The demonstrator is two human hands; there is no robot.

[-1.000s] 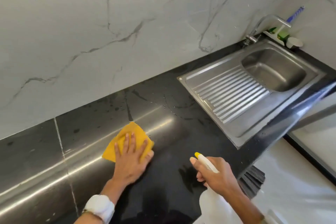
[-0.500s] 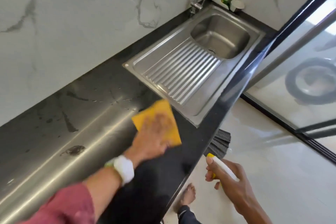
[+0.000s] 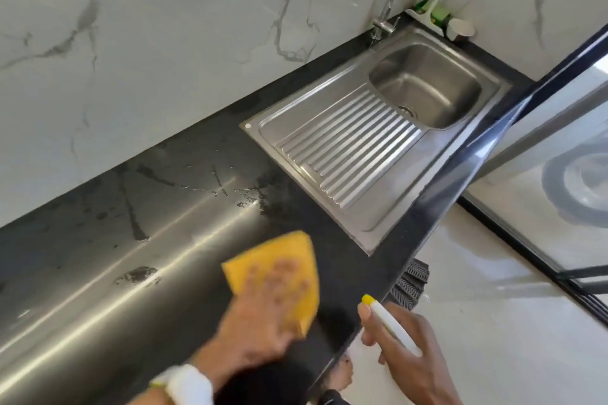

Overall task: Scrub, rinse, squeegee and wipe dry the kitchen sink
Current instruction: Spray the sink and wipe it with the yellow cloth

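Since half a second ago the left hand [image 3: 263, 316] has drawn the yellow cloth [image 3: 279, 273] back along the worktop [image 3: 98, 273], away from the sink's near corner and toward the front edge; its fingers lie flat and blurred on the cloth, pressing it down, the grip wide. The right hand [image 3: 404, 342] has come up closer to the worktop edge, its grip wrapped round the white spray bottle [image 3: 391, 327] with the yellow nozzle tip pointing up and left. The sink [image 3: 329, 141] sits well apart at the worktop's far end: brushed steel, a ribbed drainboard beside a rounded rectangular bowl with a round drain. The worktop is glossy black stone, streaked with wet smears and a bright band of reflection. Behind it rises pale marble-veined wall [image 3: 164, 43]; a curved chrome tap [image 3: 394, 0] stands at the sink's back corner.
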